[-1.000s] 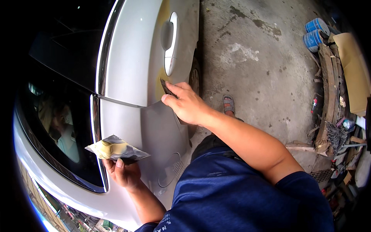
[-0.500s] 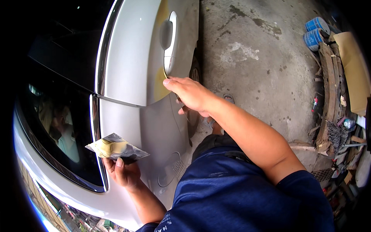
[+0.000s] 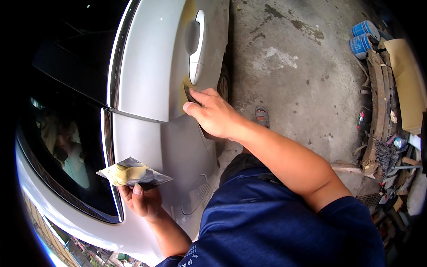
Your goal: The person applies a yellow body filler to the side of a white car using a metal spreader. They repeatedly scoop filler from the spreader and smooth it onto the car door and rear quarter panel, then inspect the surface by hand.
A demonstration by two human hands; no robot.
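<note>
My left hand point(image 3: 144, 204) grips a flat, dark, diamond-shaped plate point(image 3: 155, 178) from below, its thumb on the near edge. Pale yellow putty point(image 3: 126, 172) is heaped on that plate. My right hand point(image 3: 215, 116) is closed around a thin, dark putty spreader point(image 3: 189, 92), largely hidden by the fingers. The spreader's far end is at the door surface, just below the white door handle point(image 3: 195, 73); whether it presses there I cannot tell. Yellowish filler point(image 3: 181, 103) coats the silver car door point(image 3: 147, 62) around the handle and near its rear edge.
The car's rear side window point(image 3: 66, 147) lies left of the plate. A sandalled foot point(image 3: 261, 116) stands on the concrete floor point(image 3: 302, 89). Along the right are blue cans point(image 3: 360, 46), worn timber point(image 3: 376, 111), a brown board point(image 3: 404, 84) and mixed clutter.
My right hand has turned and shifted slightly left, so the spreader, seen nearly edge-on before, now shows part of its face by the door. The left hand and plate barely moved.
</note>
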